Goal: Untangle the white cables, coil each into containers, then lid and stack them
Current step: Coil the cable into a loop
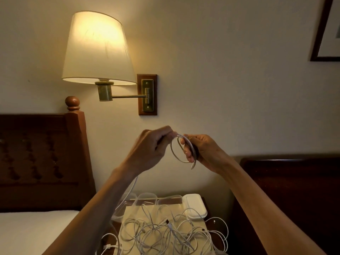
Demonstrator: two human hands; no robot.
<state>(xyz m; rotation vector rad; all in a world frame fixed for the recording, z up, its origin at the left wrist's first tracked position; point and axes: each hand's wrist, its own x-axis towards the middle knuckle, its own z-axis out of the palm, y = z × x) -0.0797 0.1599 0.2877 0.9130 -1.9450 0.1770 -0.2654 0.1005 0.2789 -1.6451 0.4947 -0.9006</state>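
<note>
Both hands are raised in front of the wall with a white cable (174,151) between them, wound into a small loop. My left hand (152,146) pinches the cable at the loop's top. My right hand (200,151) grips the coiled loop, with one cable end hanging below its fingers. The cable's free length trails down behind my left forearm. A tangle of white cables (165,234) lies on the nightstand below. Clear containers (147,198) stand at the nightstand's back, and stacked white lids (195,207) sit at the back right.
A lit wall lamp (95,50) hangs above the hands on a brass arm. A wooden headboard (42,159) and bed (31,230) lie to the left, dark wooden furniture (287,190) to the right. A picture frame (325,30) is at the upper right.
</note>
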